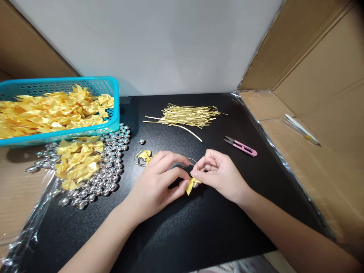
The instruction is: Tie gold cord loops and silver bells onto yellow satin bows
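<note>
Low over the black table, my left hand [162, 178] pinches a yellow ribbon bow [190, 186] between thumb and fingertip. A silver bead [195, 185] shows just under the bow. My right hand [216, 170] is closed at the bow's right side, its fingertips pinching a thin gold cord [192, 160] that loops between both hands. The exact grip on the cord is partly hidden by the fingers. Beside my left hand lies another yellow bow with a cord loop [146, 155], partly covered by that hand. A single silver bead [141, 141] rests behind it.
A blue basket [116, 113] full of yellow bows stands at the back left. Silver beads [91, 191] and a pile of bows [79, 163] lie before it. Gold cords [190, 115] lie at the back, pink thread snips [241, 146] to the right. White tweezers [303, 129] rest on cardboard.
</note>
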`<act>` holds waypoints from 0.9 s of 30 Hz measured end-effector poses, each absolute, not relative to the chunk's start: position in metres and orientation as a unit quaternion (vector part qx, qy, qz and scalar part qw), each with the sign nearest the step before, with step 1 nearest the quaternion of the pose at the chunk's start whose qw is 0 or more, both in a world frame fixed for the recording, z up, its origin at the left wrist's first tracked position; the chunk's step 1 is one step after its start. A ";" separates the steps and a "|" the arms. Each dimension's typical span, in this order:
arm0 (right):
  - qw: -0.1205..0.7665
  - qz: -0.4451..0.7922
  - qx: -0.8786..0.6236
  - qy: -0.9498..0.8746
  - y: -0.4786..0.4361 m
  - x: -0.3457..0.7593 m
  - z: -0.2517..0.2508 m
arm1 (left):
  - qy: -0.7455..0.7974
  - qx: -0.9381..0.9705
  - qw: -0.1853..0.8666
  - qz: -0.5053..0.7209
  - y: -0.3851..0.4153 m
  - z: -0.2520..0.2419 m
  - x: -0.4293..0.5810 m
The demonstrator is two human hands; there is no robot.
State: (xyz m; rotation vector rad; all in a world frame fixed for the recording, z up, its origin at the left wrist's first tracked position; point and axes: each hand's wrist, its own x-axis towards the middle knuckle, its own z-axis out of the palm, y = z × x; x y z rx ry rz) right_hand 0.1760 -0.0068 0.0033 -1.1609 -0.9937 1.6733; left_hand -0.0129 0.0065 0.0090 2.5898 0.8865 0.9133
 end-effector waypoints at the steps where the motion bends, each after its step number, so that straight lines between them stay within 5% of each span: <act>1: 0.424 0.674 -0.461 -0.393 -0.006 0.176 0.004 | 0.295 0.896 0.114 0.313 0.007 0.009 -0.013; 16: 0.436 0.683 -0.454 -0.371 -0.007 0.176 0.000 | 0.266 0.921 0.010 0.284 0.003 0.013 -0.015; 27: 0.446 0.625 -0.474 -0.431 -0.012 0.172 0.000 | 0.354 0.870 0.160 0.303 0.000 0.009 -0.010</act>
